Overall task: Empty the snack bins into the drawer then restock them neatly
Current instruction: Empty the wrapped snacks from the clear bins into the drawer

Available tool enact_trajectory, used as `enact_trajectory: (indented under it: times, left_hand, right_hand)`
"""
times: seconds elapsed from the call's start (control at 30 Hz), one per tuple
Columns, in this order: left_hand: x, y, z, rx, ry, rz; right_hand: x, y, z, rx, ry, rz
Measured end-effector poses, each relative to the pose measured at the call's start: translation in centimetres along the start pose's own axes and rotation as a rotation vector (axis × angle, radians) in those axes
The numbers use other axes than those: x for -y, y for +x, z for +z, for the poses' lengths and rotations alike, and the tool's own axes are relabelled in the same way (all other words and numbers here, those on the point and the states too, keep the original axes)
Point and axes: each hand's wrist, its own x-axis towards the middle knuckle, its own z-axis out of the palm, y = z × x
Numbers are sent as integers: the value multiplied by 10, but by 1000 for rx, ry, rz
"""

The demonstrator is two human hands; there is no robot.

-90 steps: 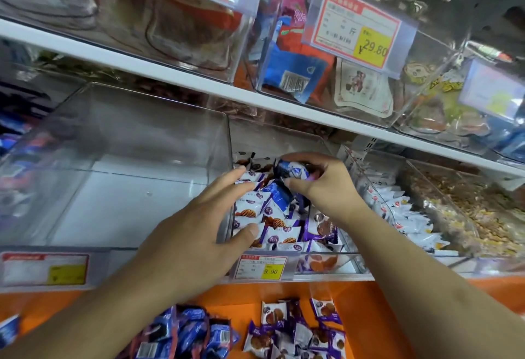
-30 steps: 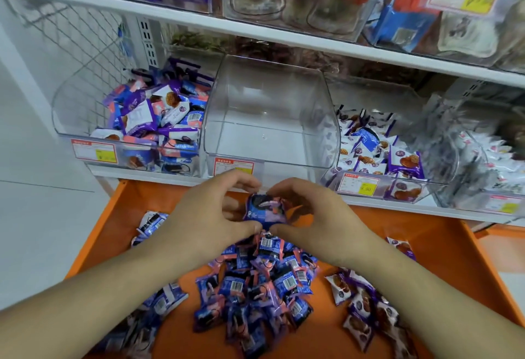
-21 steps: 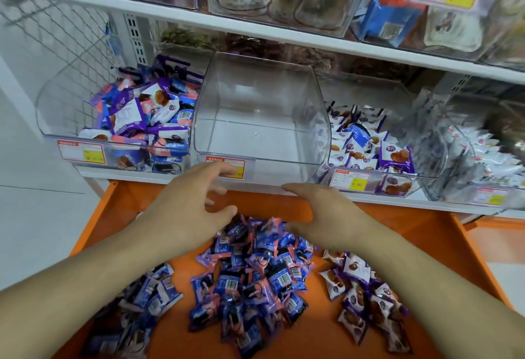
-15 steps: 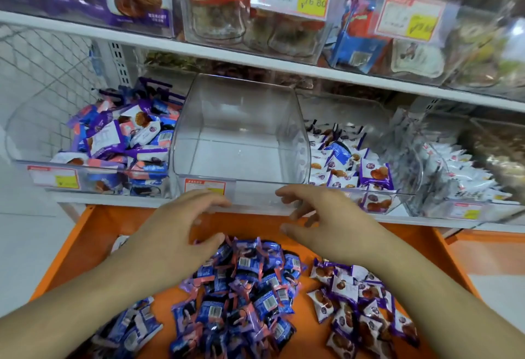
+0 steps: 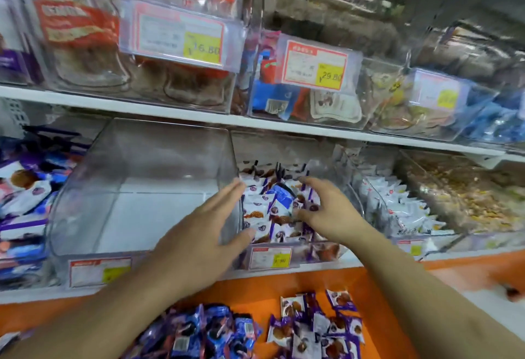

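Both hands reached over the cookie bin on the lower shelf.

The left hand (image 5: pixel 204 233) lay flat against the wall between the empty clear bin (image 5: pixel 136 196) and the cookie bin (image 5: pixel 284 256), fingers (image 5: pixel 227 193) straight and together; the right hand (image 5: pixel 326 210) hovered over the white packets (image 5: pixel 272 213), fingers loosely spread and curved, holding nothing; blue packets (image 5: pixel 210 333) and more cookie packets (image 5: pixel 318 324) lay in the orange drawer (image 5: pixel 255 284) below.

Blurred price tag (image 5: pixel 270 257) digits

My left hand (image 5: pixel 199 233) and right hand (image 5: pixel 326 210) are bare, forearms uncovered, with no sleeves showing.
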Motion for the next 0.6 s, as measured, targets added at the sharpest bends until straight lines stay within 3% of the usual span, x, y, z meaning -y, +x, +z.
enact_trajectory:
  times: [0.23, 0.47, 0.6]
  left_hand:
    - [7, 8, 9, 42, 23, -45]
    - [4, 6, 8, 45, 8, -83]
    - [3, 5, 9, 39, -2, -81]
  right_hand:
    - [-13, 66, 15, 158, 73, 7]
    - [-19, 68, 23, 45, 118, -13]
    - [-20, 57, 14, -49, 349, 24]
